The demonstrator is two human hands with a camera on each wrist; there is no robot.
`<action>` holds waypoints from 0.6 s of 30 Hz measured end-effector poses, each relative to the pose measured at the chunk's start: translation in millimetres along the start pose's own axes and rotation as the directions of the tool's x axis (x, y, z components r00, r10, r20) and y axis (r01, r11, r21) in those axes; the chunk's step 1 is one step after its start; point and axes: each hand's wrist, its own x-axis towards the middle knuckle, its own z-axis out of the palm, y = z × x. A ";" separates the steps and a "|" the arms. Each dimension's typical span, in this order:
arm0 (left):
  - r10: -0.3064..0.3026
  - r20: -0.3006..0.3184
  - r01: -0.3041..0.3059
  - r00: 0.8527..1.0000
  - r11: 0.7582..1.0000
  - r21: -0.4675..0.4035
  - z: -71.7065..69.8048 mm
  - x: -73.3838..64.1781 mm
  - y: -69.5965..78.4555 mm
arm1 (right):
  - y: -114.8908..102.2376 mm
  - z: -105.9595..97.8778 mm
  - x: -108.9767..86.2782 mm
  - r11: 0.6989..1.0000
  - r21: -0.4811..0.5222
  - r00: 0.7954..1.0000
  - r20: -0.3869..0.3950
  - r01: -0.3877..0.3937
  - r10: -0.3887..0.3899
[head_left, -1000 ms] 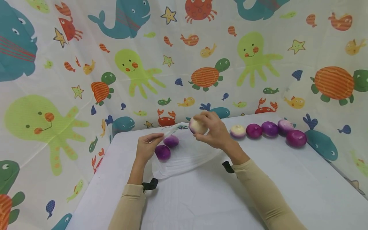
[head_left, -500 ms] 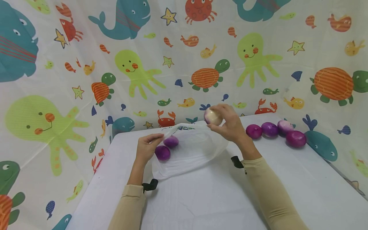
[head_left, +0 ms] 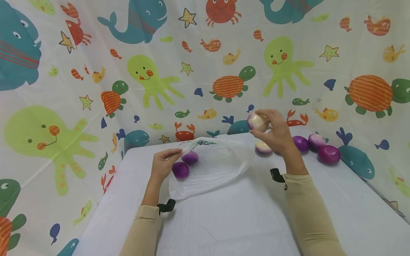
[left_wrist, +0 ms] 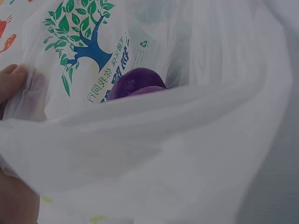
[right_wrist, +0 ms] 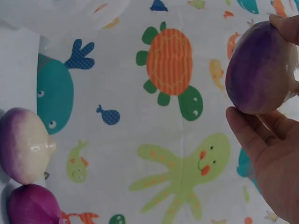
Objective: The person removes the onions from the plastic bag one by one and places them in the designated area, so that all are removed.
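My left hand pinches the rim of a white plastic bag, which lies with its mouth spread on the table. Inside it are two purple onions; in the left wrist view, the bag's front edge partly covers a purple onion. My right hand grips a cream-and-purple onion between thumb and fingers, raised above the table to the right of the bag. The right wrist view shows the purple side of this onion, with fingers around it.
Right of the bag, a cream-topped onion and several purple onions form a row on the white table, partly behind my right hand. A curtain printed with sea animals hangs behind and beside the table.
My right hand has carried the cream-and-purple onion up and to the right, away from above the bag. It now covers part of the onion row. The left hand stays at the bag's rim.
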 end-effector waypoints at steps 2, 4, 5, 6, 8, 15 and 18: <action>0.000 0.002 0.000 1.000 1.000 0.000 0.1 -0.6 -0.6 | 2.2 -4.3 -0.1 1.000 -0.002 1.000 -0.007 -0.004 0.004; 0.001 0.000 -0.001 1.000 1.000 0.001 0.7 -1.2 -1.4 | 4.2 -8.3 -0.6 1.000 -0.012 1.000 -0.003 -0.026 0.026; 0.001 -0.001 -0.001 1.000 1.000 0.000 1.0 -1.4 -1.8 | 5.1 -10.4 -0.9 0.999 -0.015 0.999 0.003 -0.040 0.040; 0.000 -0.002 0.000 1.000 1.000 0.001 1.2 -1.7 -2.1 | 6.3 -12.6 -1.4 0.998 -0.018 0.999 0.008 -0.054 0.054; 0.002 -0.002 -0.002 1.000 1.000 0.002 1.4 -1.7 -2.8 | 8.5 -17.5 -2.5 0.996 -0.030 0.997 0.016 -0.081 0.082; 0.003 -0.002 -0.003 1.000 1.000 0.014 1.0 0.5 -5.1 | 21.5 -40.2 -7.9 0.980 -0.056 0.980 0.041 -0.192 0.194; -0.004 0.001 0.004 1.000 1.000 0.022 0.5 1.3 -5.5 | 29.2 -51.2 -11.4 0.968 -0.083 0.967 0.074 -0.236 0.242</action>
